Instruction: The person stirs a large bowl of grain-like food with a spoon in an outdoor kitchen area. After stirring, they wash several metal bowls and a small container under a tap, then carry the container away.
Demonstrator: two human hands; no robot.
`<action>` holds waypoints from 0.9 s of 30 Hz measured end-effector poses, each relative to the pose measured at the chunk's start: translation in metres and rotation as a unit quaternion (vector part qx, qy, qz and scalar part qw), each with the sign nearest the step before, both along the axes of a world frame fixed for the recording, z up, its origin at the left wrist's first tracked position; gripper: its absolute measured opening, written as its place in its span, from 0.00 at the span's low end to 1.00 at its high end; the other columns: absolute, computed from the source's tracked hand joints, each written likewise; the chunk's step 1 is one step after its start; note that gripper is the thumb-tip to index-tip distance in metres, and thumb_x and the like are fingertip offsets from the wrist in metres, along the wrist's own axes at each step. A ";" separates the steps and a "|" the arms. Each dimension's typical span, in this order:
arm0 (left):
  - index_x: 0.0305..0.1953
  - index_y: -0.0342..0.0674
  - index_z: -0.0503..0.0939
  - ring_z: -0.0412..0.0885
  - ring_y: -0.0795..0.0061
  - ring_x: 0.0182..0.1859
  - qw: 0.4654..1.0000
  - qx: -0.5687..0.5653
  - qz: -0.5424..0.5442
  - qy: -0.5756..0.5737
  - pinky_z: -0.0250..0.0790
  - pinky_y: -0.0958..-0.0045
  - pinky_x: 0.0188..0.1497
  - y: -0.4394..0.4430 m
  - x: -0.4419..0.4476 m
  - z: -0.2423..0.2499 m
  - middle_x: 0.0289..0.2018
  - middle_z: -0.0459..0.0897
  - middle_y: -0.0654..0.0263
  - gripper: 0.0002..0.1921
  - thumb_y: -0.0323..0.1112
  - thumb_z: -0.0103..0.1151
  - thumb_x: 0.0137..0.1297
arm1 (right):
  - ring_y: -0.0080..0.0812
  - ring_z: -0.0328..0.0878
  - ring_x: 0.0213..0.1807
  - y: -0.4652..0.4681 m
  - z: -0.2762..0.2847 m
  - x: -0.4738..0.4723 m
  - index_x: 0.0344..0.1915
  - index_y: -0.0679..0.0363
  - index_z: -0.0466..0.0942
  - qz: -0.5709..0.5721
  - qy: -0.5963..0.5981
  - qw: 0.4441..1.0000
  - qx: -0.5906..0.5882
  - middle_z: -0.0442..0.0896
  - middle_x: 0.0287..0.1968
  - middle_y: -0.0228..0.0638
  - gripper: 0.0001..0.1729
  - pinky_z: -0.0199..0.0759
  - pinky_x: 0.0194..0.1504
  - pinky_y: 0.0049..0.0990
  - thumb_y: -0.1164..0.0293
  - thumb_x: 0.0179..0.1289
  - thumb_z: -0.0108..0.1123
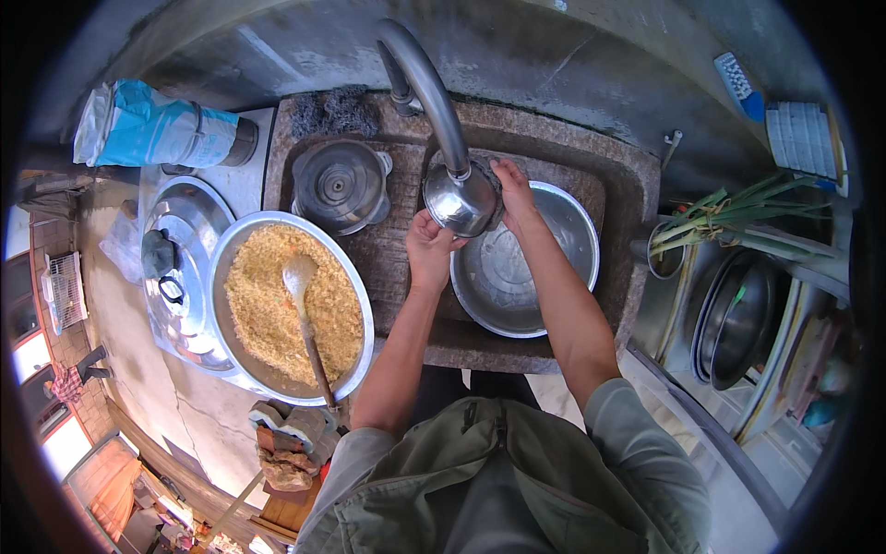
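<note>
Beneath the curved metal faucet [436, 104], a small shiny steel bowl [462, 202] is held in both hands. My left hand [428, 249] pinches its near-left edge with thumb and fingers. On the far right side, my right hand [516, 190] grips it along a dark grey, rough-looking edge, perhaps a scourer pressed to the metal; I cannot tell. Below the hands a wide metal basin [526, 277] rests in the stone sink [623, 291]. The faucet's spout hides part of the steel bowl, and no water stream can be made out.
Left of the sink, a large basin [216, 305] of fried rice holds a wooden-handled ladle [304, 325]. A round metal lid [187, 332] lies beside it. A clear lidded pot [339, 187] and steel-wool scourers [336, 114] sit at the sink's left. Scallions [720, 215] stand at right.
</note>
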State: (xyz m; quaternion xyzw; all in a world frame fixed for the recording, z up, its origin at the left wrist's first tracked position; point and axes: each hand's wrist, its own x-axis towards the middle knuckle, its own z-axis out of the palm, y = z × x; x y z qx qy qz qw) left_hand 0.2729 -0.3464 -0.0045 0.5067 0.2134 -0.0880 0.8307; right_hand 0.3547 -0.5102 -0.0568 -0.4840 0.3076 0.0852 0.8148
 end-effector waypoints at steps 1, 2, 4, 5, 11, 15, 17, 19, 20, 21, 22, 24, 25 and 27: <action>0.53 0.32 0.72 0.86 0.74 0.44 0.999 -0.038 0.033 0.006 0.85 0.69 0.42 -0.001 0.004 -0.003 0.46 0.86 0.60 0.16 0.15 0.50 0.64 | 0.21 0.73 0.47 0.005 -0.006 -0.016 0.47 0.56 0.78 -0.038 -0.047 0.998 0.005 0.78 0.46 0.25 0.10 0.68 0.52 0.26 0.65 0.71 0.64; 0.52 0.32 0.72 0.86 0.73 0.44 0.995 -0.075 0.065 0.013 0.86 0.68 0.41 -0.002 0.006 -0.006 0.45 0.86 0.60 0.16 0.15 0.50 0.64 | 0.22 0.73 0.50 0.016 -0.010 -0.037 0.49 0.57 0.77 -0.091 -0.066 0.994 0.002 0.79 0.49 0.26 0.10 0.68 0.54 0.27 0.67 0.72 0.63; 0.51 0.33 0.72 0.86 0.72 0.45 0.990 -0.086 0.103 0.035 0.86 0.67 0.41 -0.012 0.009 -0.015 0.45 0.86 0.60 0.15 0.15 0.50 0.64 | 0.26 0.74 0.56 0.036 -0.007 -0.065 0.51 0.58 0.75 -0.149 -0.100 0.983 -0.049 0.78 0.55 0.31 0.10 0.68 0.59 0.30 0.73 0.71 0.60; 0.51 0.33 0.72 0.86 0.71 0.45 0.987 -0.093 0.121 0.053 0.86 0.66 0.40 -0.018 0.009 -0.019 0.45 0.85 0.59 0.15 0.15 0.50 0.64 | 0.30 0.74 0.60 0.046 -0.001 -0.074 0.51 0.59 0.75 -0.153 -0.115 0.977 -0.095 0.78 0.59 0.34 0.11 0.67 0.62 0.32 0.76 0.71 0.59; 0.52 0.33 0.71 0.83 0.79 0.46 0.998 0.001 0.063 0.022 0.77 0.77 0.46 -0.037 -0.013 -0.027 0.46 0.85 0.62 0.12 0.18 0.55 0.70 | 0.51 0.74 0.65 0.050 0.048 -0.057 0.53 0.63 0.79 0.160 -0.354 0.817 -0.427 0.80 0.58 0.46 0.18 0.68 0.66 0.41 0.83 0.63 0.56; 0.56 0.31 0.69 0.83 0.79 0.45 0.999 0.014 0.019 0.022 0.78 0.78 0.43 -0.033 -0.019 -0.016 0.46 0.84 0.62 0.17 0.16 0.52 0.66 | 0.46 0.78 0.56 0.042 0.047 -0.008 0.51 0.59 0.82 0.276 -0.330 0.771 -0.470 0.83 0.51 0.42 0.14 0.71 0.58 0.38 0.76 0.67 0.58; 0.56 0.31 0.69 0.83 0.79 0.45 0.999 0.047 0.006 0.006 0.78 0.77 0.43 -0.027 -0.020 -0.010 0.46 0.84 0.62 0.19 0.14 0.49 0.63 | 0.41 0.79 0.55 0.037 0.039 0.014 0.50 0.58 0.82 0.267 -0.251 0.820 -0.440 0.83 0.50 0.40 0.13 0.72 0.57 0.35 0.71 0.69 0.59; 0.57 0.31 0.68 0.84 0.78 0.46 0.998 0.057 -0.002 0.007 0.79 0.76 0.44 -0.020 -0.019 -0.005 0.47 0.84 0.62 0.21 0.13 0.46 0.61 | 0.36 0.79 0.54 0.025 0.031 0.027 0.50 0.58 0.83 0.238 -0.111 0.914 -0.309 0.83 0.50 0.39 0.13 0.71 0.56 0.33 0.65 0.70 0.61; 0.57 0.31 0.69 0.84 0.78 0.46 0.999 0.052 0.000 0.008 0.80 0.75 0.44 -0.016 -0.019 -0.004 0.48 0.85 0.62 0.21 0.13 0.46 0.61 | 0.32 0.77 0.56 0.018 0.028 0.027 0.53 0.57 0.81 0.224 -0.081 0.938 -0.251 0.83 0.53 0.36 0.18 0.68 0.59 0.30 0.63 0.68 0.64; 0.57 0.31 0.69 0.84 0.79 0.46 0.999 0.045 0.002 0.009 0.80 0.75 0.44 -0.012 -0.018 -0.002 0.48 0.85 0.62 0.21 0.14 0.47 0.62 | 0.33 0.77 0.57 0.011 0.026 0.023 0.55 0.56 0.80 0.219 -0.109 0.943 -0.225 0.82 0.54 0.37 0.19 0.67 0.60 0.30 0.63 0.66 0.63; 0.57 0.32 0.69 0.85 0.78 0.45 0.999 0.024 0.019 0.014 0.81 0.75 0.43 -0.009 -0.018 -0.001 0.48 0.85 0.62 0.21 0.14 0.47 0.62 | 0.33 0.76 0.58 0.006 0.025 0.016 0.57 0.55 0.78 0.211 -0.130 0.947 -0.204 0.81 0.55 0.38 0.21 0.66 0.61 0.30 0.63 0.65 0.63; 0.57 0.34 0.70 0.85 0.78 0.45 0.998 -0.018 0.052 0.030 0.82 0.74 0.42 -0.002 -0.015 0.000 0.48 0.85 0.62 0.20 0.14 0.47 0.63 | 0.39 0.73 0.64 -0.005 0.025 -0.002 0.65 0.53 0.72 0.204 -0.108 0.967 -0.111 0.77 0.63 0.40 0.30 0.62 0.68 0.33 0.69 0.60 0.58; 0.56 0.35 0.70 0.85 0.78 0.44 0.997 -0.034 0.064 0.018 0.83 0.74 0.42 0.001 -0.013 0.000 0.48 0.85 0.62 0.20 0.14 0.47 0.63 | 0.39 0.72 0.66 -0.004 0.026 -0.012 0.67 0.54 0.70 0.159 -0.104 0.982 -0.014 0.76 0.64 0.40 0.32 0.61 0.69 0.34 0.69 0.60 0.57; 0.55 0.37 0.71 0.86 0.77 0.44 0.994 -0.071 0.088 0.002 0.84 0.73 0.41 0.004 -0.013 -0.002 0.48 0.86 0.63 0.19 0.14 0.47 0.64 | 0.41 0.71 0.68 -0.001 0.026 -0.037 0.70 0.55 0.67 0.047 -0.074 0.982 0.165 0.73 0.67 0.40 0.36 0.60 0.72 0.37 0.71 0.58 0.54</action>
